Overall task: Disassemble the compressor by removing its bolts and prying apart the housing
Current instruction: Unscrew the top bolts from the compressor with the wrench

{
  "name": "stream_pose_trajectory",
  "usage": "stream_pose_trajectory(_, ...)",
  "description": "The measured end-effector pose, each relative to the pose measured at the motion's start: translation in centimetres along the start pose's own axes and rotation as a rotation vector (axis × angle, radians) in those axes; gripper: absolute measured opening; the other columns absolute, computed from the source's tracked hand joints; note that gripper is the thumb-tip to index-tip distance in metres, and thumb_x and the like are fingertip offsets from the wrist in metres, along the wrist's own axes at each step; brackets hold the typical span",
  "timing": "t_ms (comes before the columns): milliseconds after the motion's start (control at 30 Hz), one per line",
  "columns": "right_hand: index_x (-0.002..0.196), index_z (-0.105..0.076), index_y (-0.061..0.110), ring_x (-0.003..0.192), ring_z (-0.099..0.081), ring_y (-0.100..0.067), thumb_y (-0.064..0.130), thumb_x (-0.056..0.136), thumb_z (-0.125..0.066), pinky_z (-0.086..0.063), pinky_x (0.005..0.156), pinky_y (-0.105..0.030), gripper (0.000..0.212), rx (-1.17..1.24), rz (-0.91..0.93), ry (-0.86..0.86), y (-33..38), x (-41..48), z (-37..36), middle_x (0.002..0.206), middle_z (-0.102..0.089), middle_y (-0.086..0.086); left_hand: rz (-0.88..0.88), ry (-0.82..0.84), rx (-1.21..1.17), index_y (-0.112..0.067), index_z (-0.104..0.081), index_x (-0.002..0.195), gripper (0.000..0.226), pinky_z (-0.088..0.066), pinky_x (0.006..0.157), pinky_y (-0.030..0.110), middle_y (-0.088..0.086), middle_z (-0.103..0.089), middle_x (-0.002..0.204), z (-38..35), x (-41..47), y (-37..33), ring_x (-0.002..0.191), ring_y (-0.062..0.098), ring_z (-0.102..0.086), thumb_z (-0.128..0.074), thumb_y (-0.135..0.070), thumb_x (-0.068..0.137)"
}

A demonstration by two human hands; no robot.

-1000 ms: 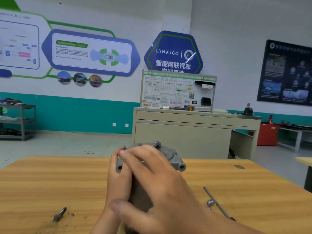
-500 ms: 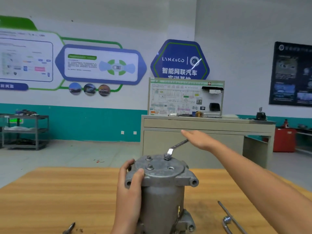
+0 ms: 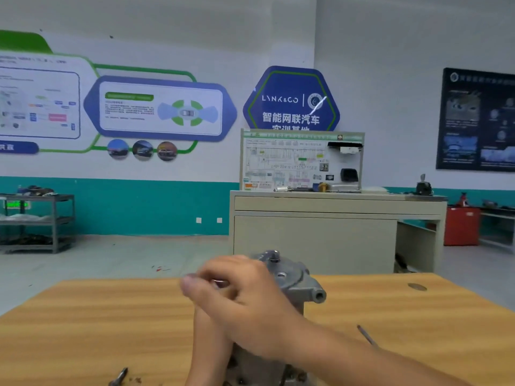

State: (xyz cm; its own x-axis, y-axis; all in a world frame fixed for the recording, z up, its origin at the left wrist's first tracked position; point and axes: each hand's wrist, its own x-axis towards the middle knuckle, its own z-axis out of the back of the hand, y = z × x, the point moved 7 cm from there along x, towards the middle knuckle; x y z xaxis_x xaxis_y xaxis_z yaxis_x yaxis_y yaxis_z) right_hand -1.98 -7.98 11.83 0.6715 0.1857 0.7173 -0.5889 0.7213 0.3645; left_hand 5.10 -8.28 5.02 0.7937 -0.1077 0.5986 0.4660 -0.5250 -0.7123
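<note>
Compressor (image 3: 295, 277) stands upright, top partly beneath right hand (image 3: 245, 299), left hand (image 3: 207, 330) alongside.

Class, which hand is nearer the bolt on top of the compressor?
Right. The right hand is just left of the bolt; the left hand is lower, beside the compressor, mostly hidden behind the right.
</note>
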Motion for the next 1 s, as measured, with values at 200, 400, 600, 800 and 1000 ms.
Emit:
stream_pose_trajectory(200,0.087,-0.066,0.033,0.090,-0.062,-0.001,0.025,0.096,-0.047,-0.042,0.071,-0.005,0.022,-0.153,-0.312,-0.880,-9.3,-10.9,15.5,0.094,-0.067,0.010,0.147,-0.082,0.090,-0.036,-0.056,0.098,0.022,-0.037,0.069,0.011,-0.026,-0.053,0.104,3.0,0.4,2.8,0.095,-0.008,-0.052,-0.055,-0.016,0.090)
stream_pose_trajectory(400,0.111,-0.060,0.001,0.098,-0.056,-0.029,0.029,0.101,-0.032,-0.041,0.081,-0.034,0.041,-0.535,-0.870,-0.221,-23.8,-0.5,16.0,0.110,-0.062,-0.018,0.180,-0.107,0.077,-0.032,-0.056,0.102,0.021,-0.037,0.066,0.015,-0.018,-0.055,0.104,2.7,0.1,2.4,0.087,-0.005,-0.052,-0.053,-0.015,0.091)
stream_pose_trajectory(600,0.140,-0.030,0.000,0.125,-0.042,-0.032,0.035,0.101,-0.027,-0.036,0.100,-0.037,0.053,-0.751,-0.723,0.377,-20.9,10.0,2.0,0.137,-0.043,-0.018,0.193,-0.125,0.014,-0.027,-0.056,0.101,0.023,-0.042,0.066,0.020,-0.003,-0.060,0.106,2.5,0.3,2.3,0.088,0.006,-0.058,-0.053,-0.007,0.090)
stream_pose_trajectory(800,0.137,-0.032,0.006,0.113,-0.050,-0.034,0.058,0.091,-0.039,-0.039,0.076,-0.036,0.070,-0.712,-0.228,0.450,-4.9,8.4,-5.0,0.129,-0.051,-0.015,0.200,-0.174,0.063,-0.018,-0.051,0.117,0.028,-0.041,0.081,0.020,0.007,-0.059,0.117,3.6,0.9,3.1,0.110,0.022,-0.053,-0.047,-0.003,0.093)
stream_pose_trajectory(1000,0.081,-0.059,0.023,0.075,-0.058,-0.012,0.041,0.095,-0.033,-0.045,0.069,-0.027,0.034,-0.171,0.078,-0.163,0.7,-3.5,5.0,0.078,-0.062,0.004,0.065,-0.029,-0.008,-0.041,-0.050,0.092,0.019,-0.040,0.091,0.014,-0.026,-0.051,0.119,0.5,0.5,1.2,0.097,-0.008,-0.053,-0.045,-0.023,0.096)
